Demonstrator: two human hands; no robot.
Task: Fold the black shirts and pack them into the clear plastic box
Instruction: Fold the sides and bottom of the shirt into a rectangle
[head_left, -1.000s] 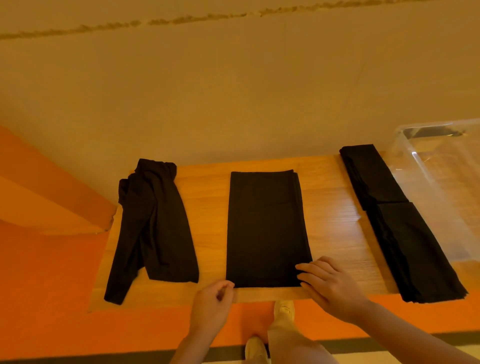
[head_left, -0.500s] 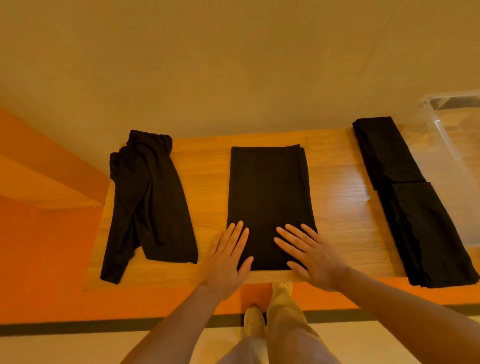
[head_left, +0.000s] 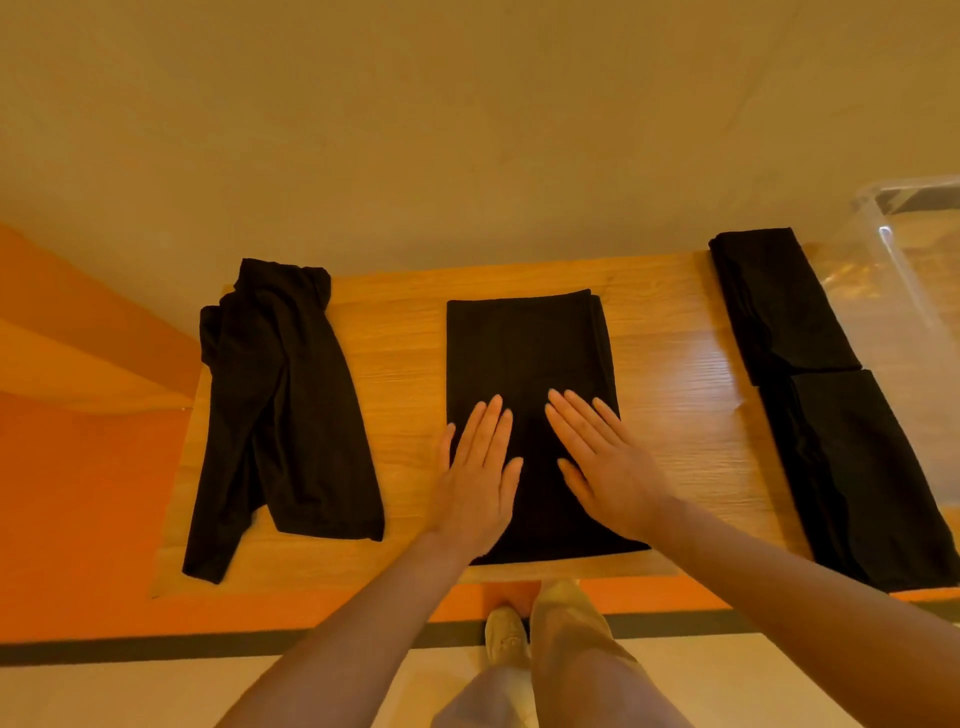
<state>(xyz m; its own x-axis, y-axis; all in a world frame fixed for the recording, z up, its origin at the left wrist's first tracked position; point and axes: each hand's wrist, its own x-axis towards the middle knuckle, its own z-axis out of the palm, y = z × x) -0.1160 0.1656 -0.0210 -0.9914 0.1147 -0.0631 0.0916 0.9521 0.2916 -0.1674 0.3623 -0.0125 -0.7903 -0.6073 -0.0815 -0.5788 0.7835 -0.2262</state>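
Note:
A black shirt folded into a long rectangle lies in the middle of the wooden table. My left hand lies flat on its near left part, fingers straight. My right hand presses flat on its near right part. An unfolded, rumpled black shirt lies at the left, one sleeve reaching the front edge. Two folded black shirts lie at the right, the far one and the near one, end to end. The clear plastic box stands at the far right, partly cut off.
A beige wall rises right behind the table. An orange step or ledge adjoins the table's left side. My legs and shoes stand on the pale floor in front of the table's edge.
Both hands went from the shirt's near edge onto its surface and have slid farther up it, flat. The view has shifted slightly.

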